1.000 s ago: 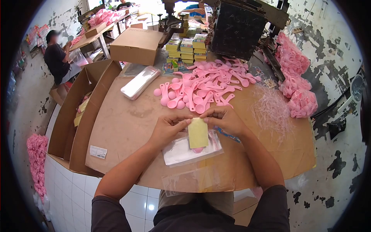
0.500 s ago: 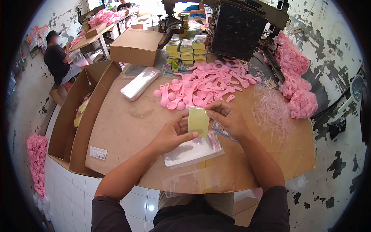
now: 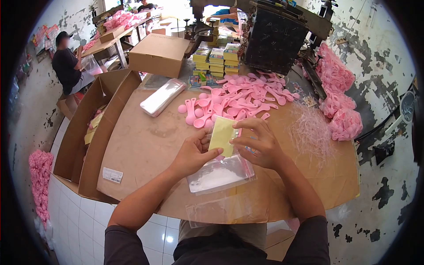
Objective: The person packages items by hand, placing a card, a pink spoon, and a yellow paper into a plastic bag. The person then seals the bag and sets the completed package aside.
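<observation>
Over the middle of the table, my left hand [image 3: 192, 152] grips the lower left of a plain yellow card [image 3: 222, 136], its thumb across the front. Clear plastic shows around the card, and a bit of pink is visible at its right edge. My right hand [image 3: 258, 143] has its fingertips on that right edge, fingers bent and somewhat apart. Below both hands lies a stack of clear plastic bags [image 3: 221, 174]. Part of a printed card [image 3: 250, 146] shows behind my right fingers. Just beyond, pink measuring spoons [image 3: 238, 99] lie in a loose heap.
A second stack of clear bags [image 3: 162, 97] lies at left, beside a long open carton [image 3: 99, 145]. Behind are a closed cardboard box [image 3: 159, 53], stacked cards [image 3: 216, 59] and a black machine [image 3: 274, 42]. Pink bundles [image 3: 338, 95] line the right. A person [image 3: 67, 64] sits at far left.
The yellow card has tilted to the right and risen slightly. My right hand has shifted from its top right corner down along the right edge, with its fingers spread wider.
</observation>
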Demonstrator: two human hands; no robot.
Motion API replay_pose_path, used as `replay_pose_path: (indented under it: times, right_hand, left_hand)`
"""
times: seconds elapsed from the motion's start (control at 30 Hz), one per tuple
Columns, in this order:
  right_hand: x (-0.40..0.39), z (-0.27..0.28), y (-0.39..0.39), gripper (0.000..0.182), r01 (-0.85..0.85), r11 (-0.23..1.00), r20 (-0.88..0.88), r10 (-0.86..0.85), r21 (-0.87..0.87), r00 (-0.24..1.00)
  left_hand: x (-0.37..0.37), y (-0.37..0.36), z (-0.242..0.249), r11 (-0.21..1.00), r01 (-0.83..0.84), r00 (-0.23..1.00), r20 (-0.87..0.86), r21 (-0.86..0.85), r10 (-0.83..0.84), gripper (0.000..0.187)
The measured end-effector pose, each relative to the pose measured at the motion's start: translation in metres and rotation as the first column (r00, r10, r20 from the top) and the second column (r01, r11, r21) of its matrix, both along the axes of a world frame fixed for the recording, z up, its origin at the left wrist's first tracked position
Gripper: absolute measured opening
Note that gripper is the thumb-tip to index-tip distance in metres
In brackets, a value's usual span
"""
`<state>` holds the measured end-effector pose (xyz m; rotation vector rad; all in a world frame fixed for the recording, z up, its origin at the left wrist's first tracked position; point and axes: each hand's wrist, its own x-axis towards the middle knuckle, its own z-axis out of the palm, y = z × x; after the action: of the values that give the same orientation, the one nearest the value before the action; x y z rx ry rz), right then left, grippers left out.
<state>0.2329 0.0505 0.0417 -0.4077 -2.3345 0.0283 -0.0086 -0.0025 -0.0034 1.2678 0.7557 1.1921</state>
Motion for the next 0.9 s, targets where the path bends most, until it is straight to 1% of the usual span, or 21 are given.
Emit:
replay_pose_path:
  times: [0.1,0.2,0.3,0.4,0.5,0.6,0.7,0.9]
  right_hand:
    - [-0.003,-0.001,-0.002,0.022,0.016,0.998,-0.025,-0.015,0.062,1.000]
    - [-0.007,-0.003,-0.005,0.018,0.052,0.996,-0.024,-0.050,0.068,0.998]
    - [-0.008,0.002,-0.007,0.017,0.042,0.998,-0.089,-0.037,0.056,0.995]
    - [-0.008,0.009,-0.007,0.016,-0.042,0.999,-0.033,0.042,0.016,0.999]
    - [-0.008,0.006,-0.005,0.013,-0.071,0.997,0.022,0.070,0.008,0.997]
    - [-0.009,0.003,-0.005,0.011,-0.062,0.998,0.039,0.062,0.016,0.997]
    - [-0.008,0.004,-0.008,0.013,-0.068,0.998,0.058,0.069,-0.017,0.996]
    - [-0.010,0.005,-0.008,0.012,-0.047,0.998,0.062,0.045,0.029,0.997]
  left_hand:
    - [0.000,-0.002,0.003,1.000,0.014,1.000,-0.001,-0.018,-0.014,0.055]
    - [0.001,-0.002,-0.002,1.000,0.018,0.999,-0.028,-0.010,-0.018,0.054]
    - [-0.001,0.000,-0.006,0.999,0.036,0.997,-0.060,-0.034,-0.038,0.053]
    - [-0.003,0.001,-0.008,0.997,0.060,0.997,-0.048,-0.041,-0.062,0.053]
    - [-0.004,0.001,-0.003,0.998,0.062,0.998,-0.010,-0.029,-0.063,0.055]
    - [-0.005,0.000,-0.001,0.997,0.068,0.998,-0.015,-0.032,-0.069,0.057]
    - [-0.006,0.000,-0.001,0.996,0.081,0.996,-0.029,-0.037,-0.082,0.057]
    - [-0.006,0.000,0.000,0.997,0.066,0.998,-0.022,-0.034,-0.067,0.058]
